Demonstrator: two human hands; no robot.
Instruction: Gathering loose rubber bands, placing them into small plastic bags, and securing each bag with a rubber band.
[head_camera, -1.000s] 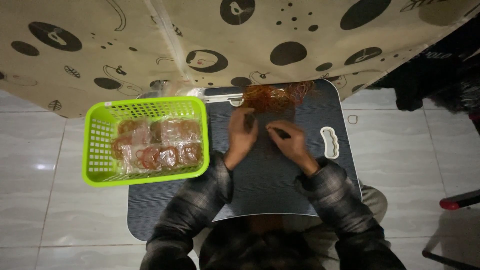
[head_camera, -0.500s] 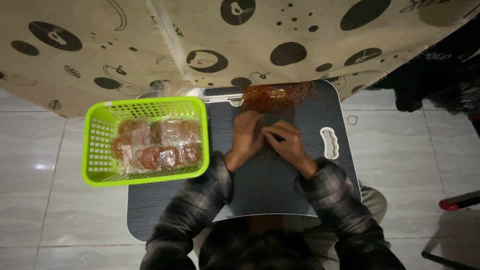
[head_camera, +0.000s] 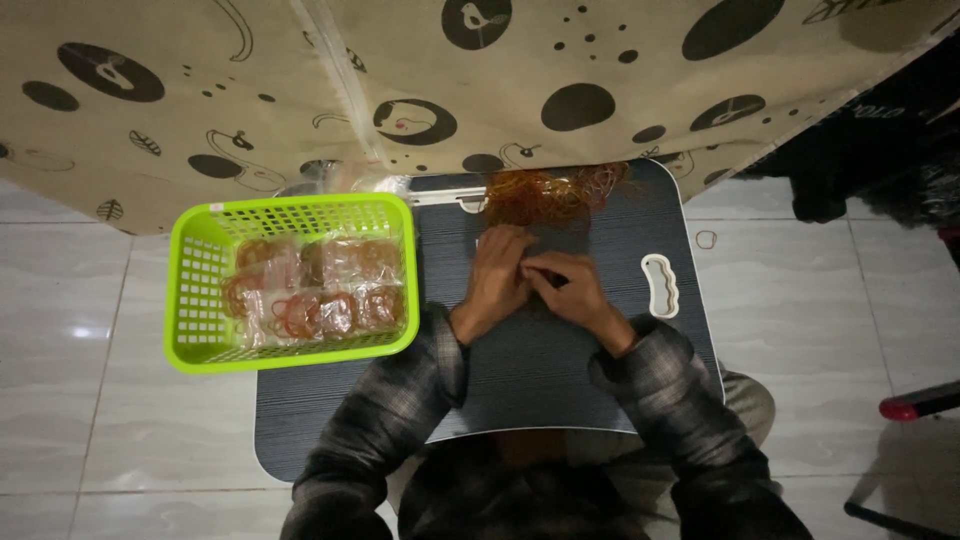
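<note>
**Both hands meet at the middle of the lap surface**

I see my left hand (head_camera: 498, 278) and right hand (head_camera: 572, 288) touching, fingers drawn together over something too small to make out; whether either grip is clamped on it I cannot tell. They rest on the dark lap surface (head_camera: 540, 370). The pile of orange rubber bands (head_camera: 550, 190) lies just beyond the fingers at the far edge. The green basket (head_camera: 200, 300) with small bagged bands (head_camera: 320, 295) sits over the left edge, near my left hand.
</note>
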